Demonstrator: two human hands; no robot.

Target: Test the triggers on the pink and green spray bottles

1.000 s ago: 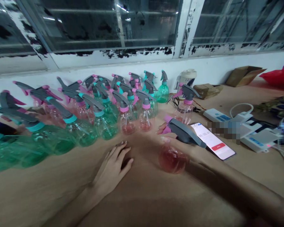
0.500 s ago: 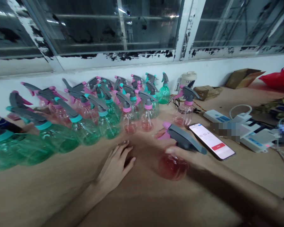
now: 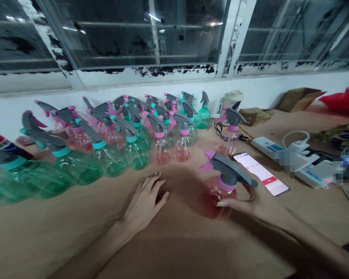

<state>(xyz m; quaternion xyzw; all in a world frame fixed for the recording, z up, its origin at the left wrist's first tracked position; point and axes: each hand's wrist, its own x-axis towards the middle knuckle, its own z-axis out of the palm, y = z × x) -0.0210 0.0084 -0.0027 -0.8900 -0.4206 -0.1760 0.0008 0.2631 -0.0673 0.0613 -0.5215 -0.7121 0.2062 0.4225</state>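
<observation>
My right hand (image 3: pixel 247 207) is at the right side of a pink spray bottle (image 3: pixel 213 197) with a grey and pink trigger head. Its thumb lies across the front of the bottle's body, and the other fingers curve behind, partly hidden. Reddish liquid sits in the bottle, which is slightly tilted on or just above the table. Palm down on the brown tabletop rests my left hand (image 3: pixel 145 197), fingers loosely spread and holding nothing. Beyond it stand a clear pink spray bottle (image 3: pixel 184 149) and a green spray bottle (image 3: pixel 136 153), among several more.
Right of my right hand lies a phone (image 3: pixel 261 172) with a lit timer screen. Behind it are a power strip (image 3: pixel 267 147), another pink spray bottle (image 3: pixel 228 141), a coffee cup (image 3: pixel 234 101) and cardboard boxes (image 3: pixel 299 99). A Pepsi bottle (image 3: pixel 6 143) lies far left.
My right hand has slid from the bottle's neck and trigger to the right side of its body, uncovering the pink collar. My left hand has stayed on the table.
</observation>
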